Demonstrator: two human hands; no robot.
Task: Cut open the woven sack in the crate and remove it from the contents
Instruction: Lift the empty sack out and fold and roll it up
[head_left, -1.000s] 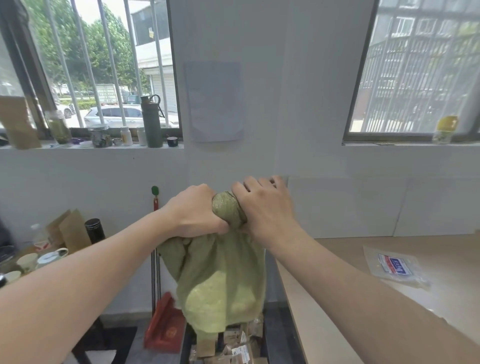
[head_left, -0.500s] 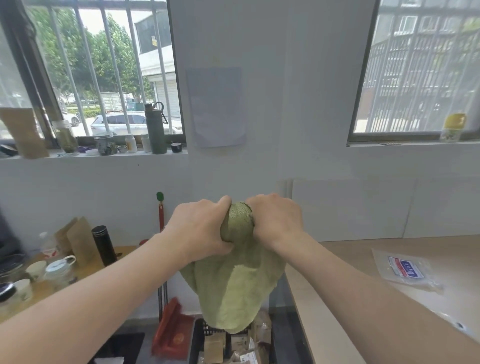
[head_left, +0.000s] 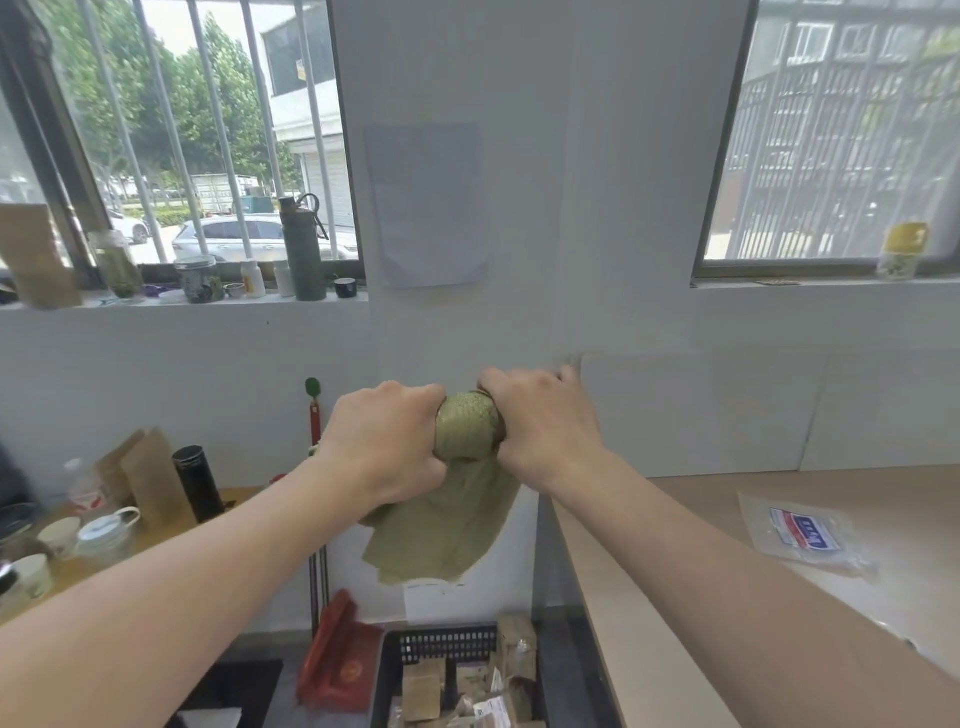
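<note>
The green woven sack (head_left: 451, 525) is held up in the air in front of the white wall, clear of the crate. Its top is rolled into a tight bundle between my hands, and a short flap hangs below. My left hand (head_left: 387, 441) grips the roll's left end, my right hand (head_left: 540, 423) its right end. The black crate (head_left: 447, 644) stands on the floor below, holding several brown cardboard boxes (head_left: 423, 688) and packets.
A light wooden counter (head_left: 675, 571) runs along the right with a clear plastic packet (head_left: 802, 532) on it. A red dustpan (head_left: 337, 660) and broom handle lean by the wall. The left table holds cups, a black flask (head_left: 198, 483) and paper bags.
The sack has been rolled up further: the hanging part is much shorter and its lower end has lifted well above the crate. My view has tilted down a little.
</note>
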